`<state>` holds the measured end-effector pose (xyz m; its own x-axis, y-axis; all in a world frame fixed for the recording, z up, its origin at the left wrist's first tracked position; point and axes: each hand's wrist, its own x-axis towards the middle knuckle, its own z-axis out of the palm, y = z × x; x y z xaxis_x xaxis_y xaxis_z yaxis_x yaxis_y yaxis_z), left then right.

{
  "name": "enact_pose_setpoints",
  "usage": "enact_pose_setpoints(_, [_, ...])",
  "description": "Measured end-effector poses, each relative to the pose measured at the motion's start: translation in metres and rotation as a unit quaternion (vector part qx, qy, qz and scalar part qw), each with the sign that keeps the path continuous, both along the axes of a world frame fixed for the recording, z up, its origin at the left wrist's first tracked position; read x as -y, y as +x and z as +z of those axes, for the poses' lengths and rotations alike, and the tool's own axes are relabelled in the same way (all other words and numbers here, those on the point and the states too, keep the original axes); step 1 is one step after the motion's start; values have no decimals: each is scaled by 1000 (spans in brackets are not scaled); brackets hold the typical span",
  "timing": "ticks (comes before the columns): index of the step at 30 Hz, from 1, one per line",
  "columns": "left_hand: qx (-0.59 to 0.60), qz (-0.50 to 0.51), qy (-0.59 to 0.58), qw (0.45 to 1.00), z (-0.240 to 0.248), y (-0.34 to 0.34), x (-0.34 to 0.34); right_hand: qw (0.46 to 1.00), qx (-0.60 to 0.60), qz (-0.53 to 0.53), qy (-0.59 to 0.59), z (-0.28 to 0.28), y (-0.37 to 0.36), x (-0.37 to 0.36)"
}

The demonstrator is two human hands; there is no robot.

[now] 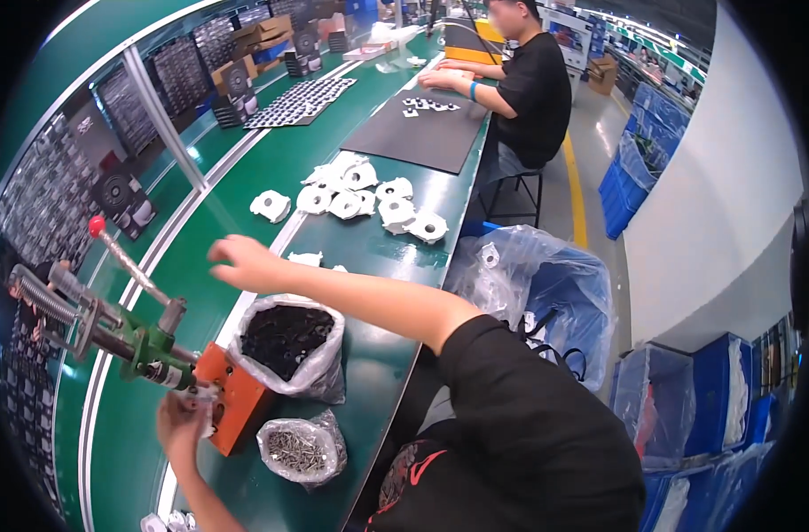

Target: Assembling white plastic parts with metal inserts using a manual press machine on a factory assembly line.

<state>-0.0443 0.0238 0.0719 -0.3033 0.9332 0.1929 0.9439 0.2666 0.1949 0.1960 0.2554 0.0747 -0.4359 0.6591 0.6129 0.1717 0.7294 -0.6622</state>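
Observation:
At the lower left, a green hand press [143, 350] with a red-knobbed lever [125, 253] stands over an orange fixture block [236, 399]. My left hand [181, 424] is closed at the press tip, its fingers round a small white plastic part [209, 418] set against the block; the fingers partly hide it. My right hand [245, 263] is stretched across the bench, held open with nothing in it, to the right of the lever and apart from it. Just beyond my right forearm lie white plastic housings [305, 259], partly covered by the arm.
A bag of black parts [289, 341] and a bag of screws [298, 450] stand beside the fixture. Several white housings [347, 191] are piled farther along the bench. A co-worker [533, 89] sits at a dark mat [413, 133]. To the right is a plastic-lined blue bin [591, 310].

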Motion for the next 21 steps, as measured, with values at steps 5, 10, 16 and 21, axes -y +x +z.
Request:
enact_pose_setpoints(5, [199,-2,178,964,-40,-91,-15,971,160,-164,67,-99,116,10])
enact_pose_setpoints(10, [192,76,174,963,-90,-158,-16,963,211,-152,68,-133,128,41])
enact_pose_setpoints(16, [125,123,147,974,-90,-156,35,967,182,-164,67,-141,135,50])
enact_pose_setpoints(21, [-294,333,-126,887,-89,-193,172,971,145,-176,78,-137,129,53])
